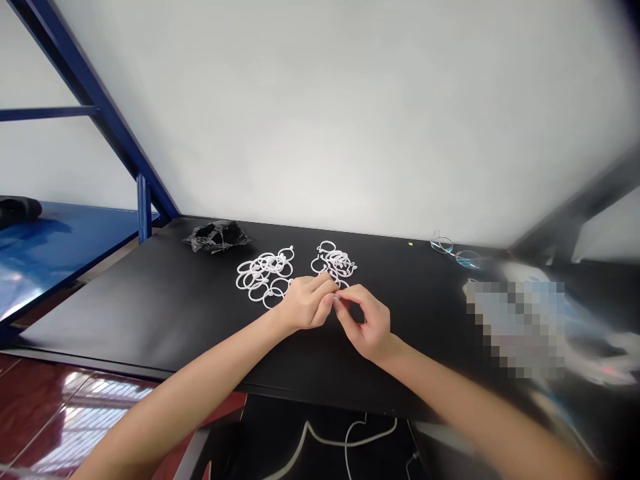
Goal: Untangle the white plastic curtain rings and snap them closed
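Note:
My left hand [309,303] and my right hand [367,320] meet above the black table. Both are closed, with thumbs and forefingers pinched at the same spot. Between the fingertips shows a small part of a white curtain ring [337,297], mostly hidden by the fingers. Behind my left hand lies a loose pile of white plastic curtain rings [259,272] with small eyelets. A second, tighter pile of similar rings [340,261] lies just beyond my fingertips, its near edge partly covered by the hands.
A crumpled black plastic bag [219,237] lies at the back left of the black table [165,300]. Eyeglasses [455,255] rest at the back right, near a blurred packet [520,327]. A blue metal frame [115,120] rises at left. White cables [345,440] hang below the front edge.

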Motion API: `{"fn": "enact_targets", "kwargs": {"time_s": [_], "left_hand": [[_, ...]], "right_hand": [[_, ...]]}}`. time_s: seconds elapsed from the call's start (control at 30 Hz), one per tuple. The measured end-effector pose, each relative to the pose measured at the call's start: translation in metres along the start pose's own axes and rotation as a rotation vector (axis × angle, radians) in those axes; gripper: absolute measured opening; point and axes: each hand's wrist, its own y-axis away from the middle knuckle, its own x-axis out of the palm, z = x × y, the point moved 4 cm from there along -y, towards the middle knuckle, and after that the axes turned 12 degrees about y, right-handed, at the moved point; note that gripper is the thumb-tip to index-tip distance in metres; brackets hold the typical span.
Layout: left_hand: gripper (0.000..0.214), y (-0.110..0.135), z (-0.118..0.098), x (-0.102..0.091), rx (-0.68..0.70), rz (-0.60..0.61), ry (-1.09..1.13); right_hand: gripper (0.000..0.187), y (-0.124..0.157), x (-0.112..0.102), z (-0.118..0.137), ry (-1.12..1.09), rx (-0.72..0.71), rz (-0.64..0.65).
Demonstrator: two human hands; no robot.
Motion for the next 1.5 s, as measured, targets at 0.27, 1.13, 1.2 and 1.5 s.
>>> {"fn": "enact_targets", "kwargs": {"time_s": [0.27,1.13,1.2,1.5], "left_hand": [[0.035,0.0,-0.013,-0.012,0.283,0.07,-0.112],[0.024,0.0,0.042,-0.025,-0.502,0.221,-0.12],[0.029,-0.004,0.03,-0.02,-0.509,0.175,0.116],[0.044,-0.002,0.022,0.003,-0.815,0.059,0.922]], "right_hand": [[0.026,0.01,0.002,0.011,-0.031,-0.273,0.022],[0.036,-0.011,-0.002,-0.052,0.242,0.218,0.283],[0.048,-0.013,-0.007,-0.041,0.16,0.145,0.146],[0.024,-0.015,-0.009,-0.029,0.143,0.064,0.037]]}}
